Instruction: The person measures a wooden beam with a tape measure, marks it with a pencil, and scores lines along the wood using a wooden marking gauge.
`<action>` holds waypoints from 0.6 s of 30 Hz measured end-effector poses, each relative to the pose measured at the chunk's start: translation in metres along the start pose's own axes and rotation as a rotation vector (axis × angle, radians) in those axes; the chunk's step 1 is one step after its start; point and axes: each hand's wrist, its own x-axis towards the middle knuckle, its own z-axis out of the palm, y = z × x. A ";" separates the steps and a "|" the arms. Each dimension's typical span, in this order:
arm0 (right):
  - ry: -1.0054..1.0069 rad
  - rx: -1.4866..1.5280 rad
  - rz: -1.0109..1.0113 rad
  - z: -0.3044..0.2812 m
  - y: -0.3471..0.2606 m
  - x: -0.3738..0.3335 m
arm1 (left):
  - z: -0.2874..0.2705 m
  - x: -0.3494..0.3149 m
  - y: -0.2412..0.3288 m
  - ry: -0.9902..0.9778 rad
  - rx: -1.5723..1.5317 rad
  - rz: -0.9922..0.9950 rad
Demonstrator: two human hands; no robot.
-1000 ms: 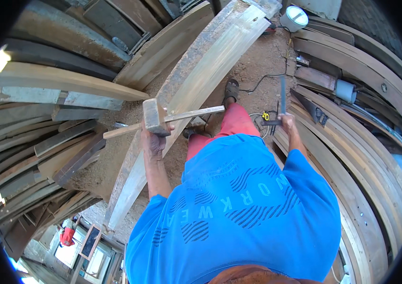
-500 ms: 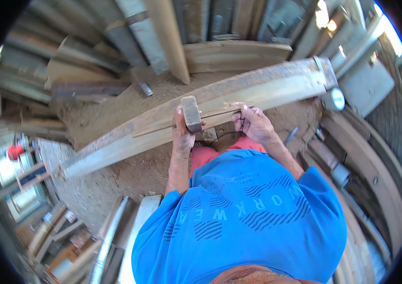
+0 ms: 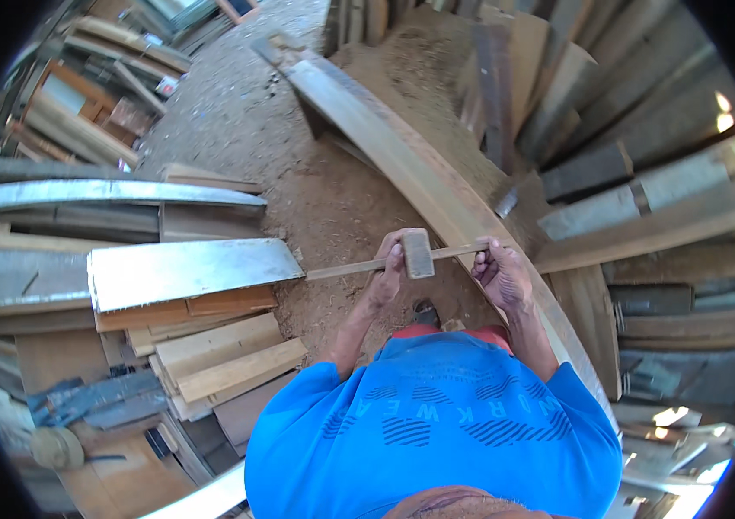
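Note:
In front of my chest, my left hand (image 3: 391, 270) is closed around a small rectangular wooden block (image 3: 418, 253), grey-brown and worn. A thin, pale wooden strip (image 3: 343, 270) runs across behind the block and sticks out on both sides. Whether the strip passes through the block or only lies against it is hidden. My right hand (image 3: 508, 278) pinches the strip near its right end. Beyond and beside that hand stretches a long, thick wooden beam (image 3: 402, 143), raised above the dirt floor.
To my left lie a broad white board (image 3: 194, 270) and stacked planks (image 3: 229, 363). A round hat (image 3: 58, 448) rests on wood at lower left. Boards (image 3: 653, 225) lean and lie along the right. The floor (image 3: 246, 130) is dirt and gravel.
My view has turned left, so the beam now slants from upper left to lower right. Both hands still hold the block and strip, with the right hand at the strip's right end.

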 end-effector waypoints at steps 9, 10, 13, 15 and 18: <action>-0.591 -0.674 0.123 0.126 0.073 0.119 | -0.044 -0.019 0.005 0.468 -0.572 -0.001; -0.675 -0.636 0.120 0.133 0.088 0.131 | -0.049 -0.016 0.003 0.486 -0.582 0.030; -0.785 -0.640 0.141 0.153 0.108 0.174 | -0.085 -0.011 -0.015 0.441 -0.645 -0.028; -0.794 -0.643 0.140 0.161 0.117 0.209 | -0.111 -0.005 -0.021 0.459 -0.661 -0.242; -0.744 -0.658 0.223 0.184 0.120 0.271 | -0.160 0.023 -0.041 0.124 -0.947 -0.379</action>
